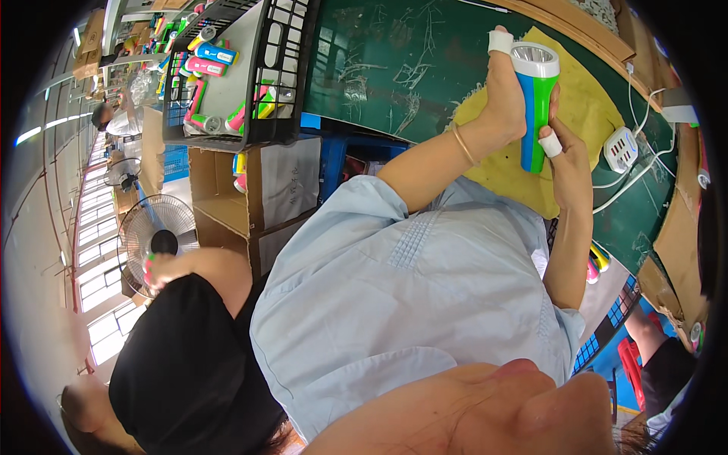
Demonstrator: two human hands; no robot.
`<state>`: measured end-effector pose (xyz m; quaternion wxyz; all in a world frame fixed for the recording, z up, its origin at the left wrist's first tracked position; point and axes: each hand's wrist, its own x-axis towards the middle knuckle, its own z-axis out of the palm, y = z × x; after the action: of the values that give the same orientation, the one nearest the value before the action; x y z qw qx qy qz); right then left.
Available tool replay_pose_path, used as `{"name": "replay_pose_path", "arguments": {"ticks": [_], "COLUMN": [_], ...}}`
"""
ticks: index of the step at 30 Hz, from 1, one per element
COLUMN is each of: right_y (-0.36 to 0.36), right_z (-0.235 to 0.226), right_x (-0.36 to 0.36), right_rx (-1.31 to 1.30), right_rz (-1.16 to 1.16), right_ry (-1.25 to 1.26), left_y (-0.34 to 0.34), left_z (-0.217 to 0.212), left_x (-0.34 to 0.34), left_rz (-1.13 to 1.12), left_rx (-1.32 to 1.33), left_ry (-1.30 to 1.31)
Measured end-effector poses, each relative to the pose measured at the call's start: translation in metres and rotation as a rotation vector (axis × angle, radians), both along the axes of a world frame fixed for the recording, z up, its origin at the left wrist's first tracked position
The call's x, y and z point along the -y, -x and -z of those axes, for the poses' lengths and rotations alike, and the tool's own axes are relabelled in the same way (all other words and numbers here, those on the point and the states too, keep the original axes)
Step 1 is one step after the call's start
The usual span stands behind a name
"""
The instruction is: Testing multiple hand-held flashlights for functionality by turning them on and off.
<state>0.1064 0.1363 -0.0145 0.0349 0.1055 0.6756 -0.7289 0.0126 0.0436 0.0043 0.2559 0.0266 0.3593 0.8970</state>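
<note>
Skin fills the lower edge of the view, blurred and too close to read, and above it your pale blue shirt hides your lap and the near edge of the desk. Your forearms rise from the shirt toward the top of the picture. Your left hand wraps the torch from the left, fingers pressed together around the barrel, the taped thumb up beside the head; most of those fingers are hidden behind the body. Your right hand grips the lower end from the right, a taped fingertip pressed against the green side; you cannot see how the remaining fingers lie. The torch stands with its long axis nearly upright in the picture, silver lens end pointing away from you, blue and green halves facing the camera. It hangs above the yellow cloth spread on the green desk. Just right lies a white power strip. Further off to the left, a black crate holds more coloured torches.
</note>
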Motion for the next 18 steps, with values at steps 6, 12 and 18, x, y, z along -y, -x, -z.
{"name": "replay_pose_path", "arguments": {"ticks": [6,12,18], "right_y": [-0.002,-0.033,-0.04], "right_z": [0.022,-0.013,-0.001], "right_x": [0.004,-0.108,-0.113], "right_rx": [0.08,-0.154,-0.36], "right_rz": [0.259,1.239,1.123], "right_ry": [0.393,-0.296,-0.452], "left_y": [0.021,0.176,0.277], "left_z": [0.022,0.013,0.029], "left_x": [-0.022,0.041,0.094], "left_rz": [0.218,-0.849,-0.544], "left_rx": [-0.043,-1.046,-0.543], "left_ry": [0.213,0.946,2.016]}}
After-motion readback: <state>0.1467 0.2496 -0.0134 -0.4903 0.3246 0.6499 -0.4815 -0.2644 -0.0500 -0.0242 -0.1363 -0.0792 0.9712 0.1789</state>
